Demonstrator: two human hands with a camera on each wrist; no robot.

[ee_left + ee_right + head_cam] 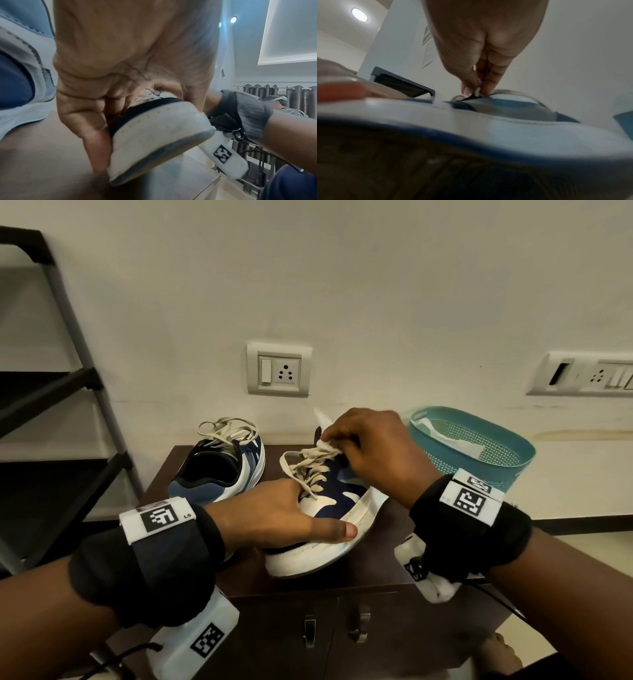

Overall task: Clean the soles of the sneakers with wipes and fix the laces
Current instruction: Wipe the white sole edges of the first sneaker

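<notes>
laces in hand, wipe still in the fingers

both wrists, banded in black, fill the foreground of the head view. left hand [274, 515] clamps the near sneaker [329, 508] at its heel end, thumb laid flat along the white sidewall, fingers curled into the collar by the lower laces [310, 470]; the left wrist view shows those fingers wrapped over the black collar rim. right hand [373, 453] is closed in a pinch at the top of the lacing near the tongue, with a small white wipe [325, 445] bunched in the same fingertips. the right wrist view shows thumb and fingers pressed together on something thin at the shoe's top, though whether that is lace or tongue edge is blurred.

the near sneaker sits tilted on the dark counter [387, 570], its heel poking past the front edge, held mainly by the left hand. the second sneaker [222, 467] stands just beside it to the left, laces loose. a teal basket [479, 446] sits behind on the right, near the wall.

judging from this, the lace step is under way. risks: the damp wipe pinched together with the lace could smear dirt onto the pale lace, or slip out mid-pull. a hard tug with the heel overhanging could lever the shoe off the counter if the left grip eases. pulling one strand unevenly would leave the lacing lopsided.
</notes>
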